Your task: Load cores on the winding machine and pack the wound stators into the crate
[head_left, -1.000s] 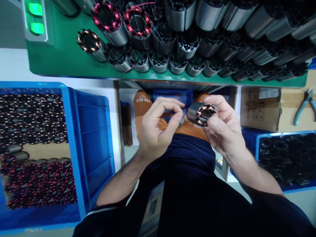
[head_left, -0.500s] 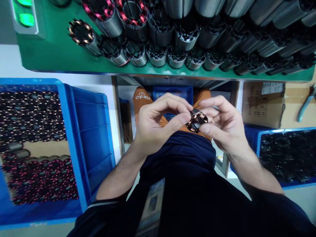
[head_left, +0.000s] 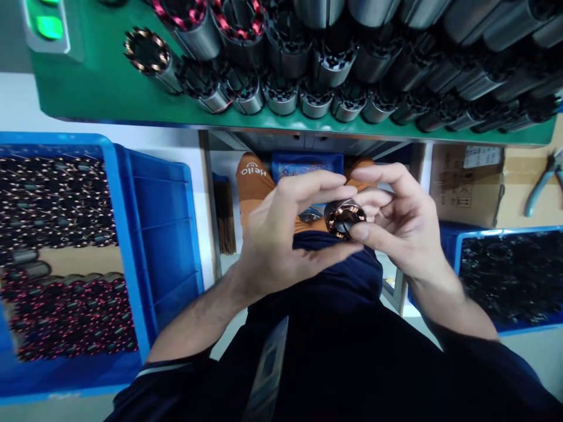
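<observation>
One copper-wound stator (head_left: pixel 338 214) is mid-frame, pinched in the half-curled right hand (head_left: pixel 402 217). The left hand (head_left: pixel 275 240) gapes wide beside it, gripping nothing. Upper left, two red-wound cores (head_left: pixel 246 50) and one coppery core (head_left: pixel 163 69) stand on a green board (head_left: pixel 101 94); one pair of pliers (head_left: pixel 537 190) lies far right.

1. Cool, even, moderately bright light, seemingly from above, falls across the green desk (head_left: pixel 101 94)
2. A lamp (head_left: pixel 49 27) at upper left glows vivid green
3. Pale glare streaks the metal cylinders (head_left: pixel 333 70); small copper glints show on the held stator (head_left: pixel 338 210)
4. The dark shirt (head_left: pixel 352 351) sinks nearly to black, folds lost
5. Wide-angle distortion stretches cylinders toward the upper right
6. The left hand (head_left: pixel 275 240) looks slightly blurred
</observation>
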Motion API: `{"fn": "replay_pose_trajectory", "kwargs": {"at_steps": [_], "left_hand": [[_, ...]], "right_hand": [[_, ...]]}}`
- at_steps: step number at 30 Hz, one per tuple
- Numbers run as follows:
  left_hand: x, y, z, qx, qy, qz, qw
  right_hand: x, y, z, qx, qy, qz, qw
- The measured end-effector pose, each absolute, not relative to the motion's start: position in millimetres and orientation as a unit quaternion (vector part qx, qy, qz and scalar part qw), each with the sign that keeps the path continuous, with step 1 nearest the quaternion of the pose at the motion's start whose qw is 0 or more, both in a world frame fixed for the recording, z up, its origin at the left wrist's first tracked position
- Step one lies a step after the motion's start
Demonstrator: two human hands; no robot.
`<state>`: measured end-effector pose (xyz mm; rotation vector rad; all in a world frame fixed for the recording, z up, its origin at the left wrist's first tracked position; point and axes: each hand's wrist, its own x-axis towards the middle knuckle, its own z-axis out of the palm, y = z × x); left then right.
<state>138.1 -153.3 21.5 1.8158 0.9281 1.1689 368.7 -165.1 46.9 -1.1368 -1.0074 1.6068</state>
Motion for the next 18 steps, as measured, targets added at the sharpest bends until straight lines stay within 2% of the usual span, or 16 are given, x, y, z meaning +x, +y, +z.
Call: {"fn": "replay_pose_trajectory", "kwargs": {"at_steps": [4,9,14,18], "left_hand": [[146,-159,23,0.702,0.357,0.506,0.353],[147,-162,20,0.721,0.357,0.485,0.343],[143,-156,27,0.74,0.379,0.494,0.254],[139,-155,29,0.702,0.416,0.521,0.249]], "right_hand": [[374,-167,44,-0.449,-0.442,0.65,0.425],[388,-168,42,-0.477,-0.573,0.516,0.422],[385,-170,43,-0.544,-0.548,0.418,0.479],[378,-170,44,-0.582,-0.472,0.357,0.558]]}}
